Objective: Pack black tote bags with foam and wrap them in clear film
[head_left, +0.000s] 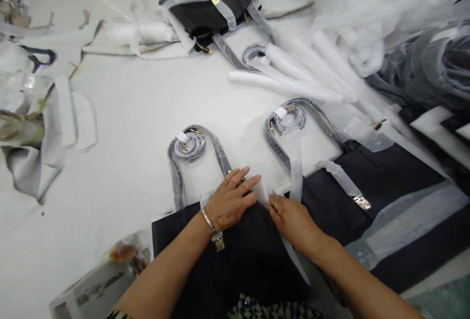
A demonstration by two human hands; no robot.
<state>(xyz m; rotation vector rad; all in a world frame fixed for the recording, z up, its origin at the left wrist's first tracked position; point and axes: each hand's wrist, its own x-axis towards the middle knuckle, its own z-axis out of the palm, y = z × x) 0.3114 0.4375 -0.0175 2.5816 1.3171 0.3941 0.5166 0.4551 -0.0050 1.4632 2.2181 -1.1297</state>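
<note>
At the near edge of the white table (121, 128) lies a black handbag (235, 265), flat, with its wrapped handle (198, 150) arching away from the person. Both hands work at the top rim of this bag. The left hand (229, 201) lies flat with the fingers stretched out, and it presses down a piece of white tissue paper (261, 189) on the rim; it grips nothing. The right hand (290, 218) is just beside it, and its fingertips seem to pinch the edge of the same paper, but how tight this grip is I cannot tell.

The paper is thin, so I think it could tear or crease if the right hand pulls while the left one holds it down. It could also slip off the smooth rim when the pressure is released.

A second black bag (382, 186) lies just beside the first, toward the right edge, with strips of wrapping on its front. A third bag (213, 5) rests near the far edge. What is inside the bags is hidden. White foam rolls (293, 71) lie between the far bag and the second one.
</note>
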